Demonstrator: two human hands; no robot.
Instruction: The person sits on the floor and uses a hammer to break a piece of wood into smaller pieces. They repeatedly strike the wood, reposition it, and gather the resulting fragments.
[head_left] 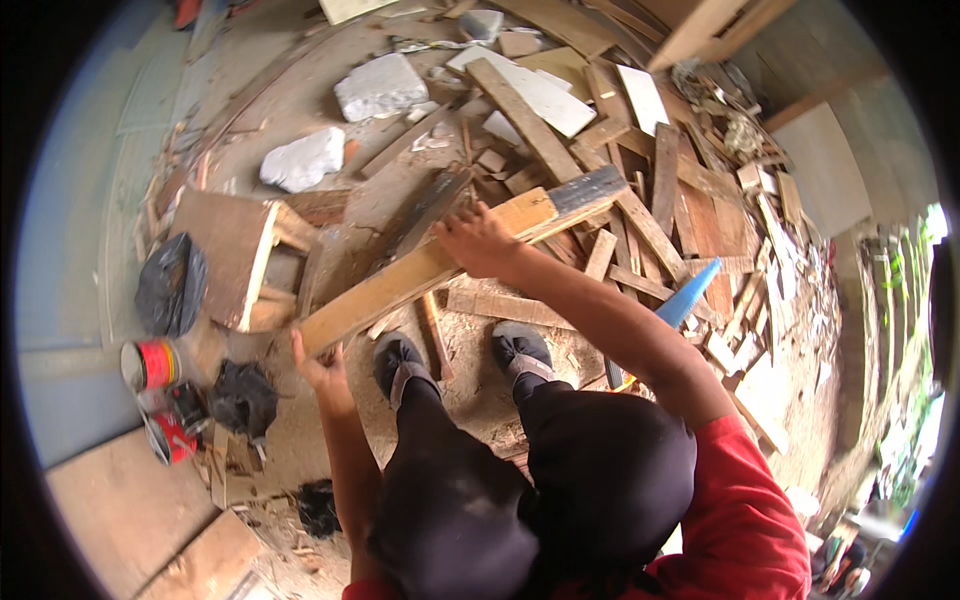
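Note:
A long wooden plank (400,280), yellowish with a dark grey far end, slants up to the right in front of my knees. My left hand (322,365) grips its near-left end, thumb on one side and fingers beneath. Farther along, my right hand (478,240) is closed over the plank's upper edge, with its fingers partly hidden behind the wood. Below the plank, a hammer-like tool with a wooden handle (435,335) stands near my left shoe. A handsaw with a blue blade (690,293) lies to the right, partly covered by my right forearm.
Scrap boards (665,165) pile up ahead and to the right. White broken chunks (380,87) lie at the far left. On the left are a wooden box frame (225,250), a black plastic bag (172,285) and red-labelled cans (150,365). Plywood sheets (130,500) lie lower left.

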